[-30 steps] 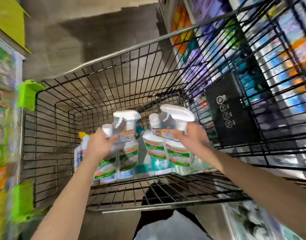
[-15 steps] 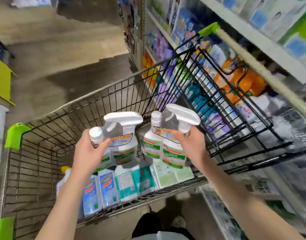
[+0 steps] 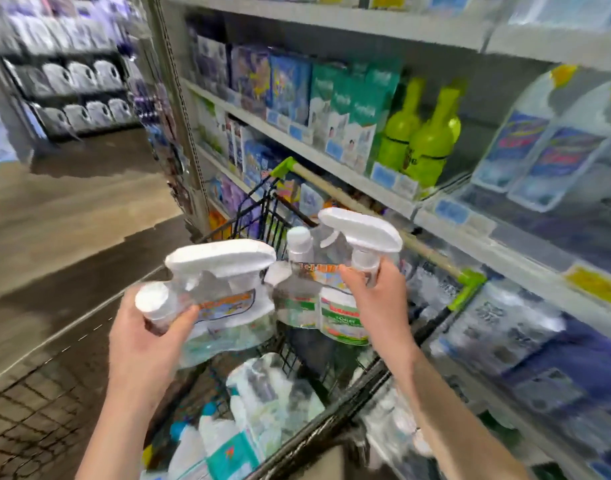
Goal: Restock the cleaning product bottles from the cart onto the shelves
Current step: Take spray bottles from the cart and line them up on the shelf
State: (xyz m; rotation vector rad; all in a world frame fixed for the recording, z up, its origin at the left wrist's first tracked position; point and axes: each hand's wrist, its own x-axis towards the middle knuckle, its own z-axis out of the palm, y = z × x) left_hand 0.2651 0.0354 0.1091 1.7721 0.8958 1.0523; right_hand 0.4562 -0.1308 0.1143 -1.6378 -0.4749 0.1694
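The shelves (image 3: pixel 349 161) fill the right side, stocked with blurred boxes, pouches, two green bottles (image 3: pixel 425 143) and clear blue-labelled bottles (image 3: pixel 539 147). The brown floor (image 3: pixel 72 230) stretches away on the left. The black wire cart (image 3: pixel 335 424) stands just beside the shelves, its handle bar (image 3: pixel 331 190) with green ends running close along a shelf edge. In its basket lie more cleaning product packs (image 3: pixel 262 393), white and teal, too blurred to read.

Above the basket, both hands are up, each carrying a shrink-wrapped pair: a spray bottle with a white trigger head beside a white-capped bottle. The left twin pack (image 3: pixel 228 292) tilts toward the camera; the left hand (image 3: pixel 148 341) grips it round the capped bottle's neck, thumb across the front. The right twin pack (image 3: pixel 331 299) is upright, nearer the shelves; the right hand (image 3: pixel 376 299) clasps it round the trigger bottle's neck, just under the spray head. The two packs are side by side; whether they touch cannot be told
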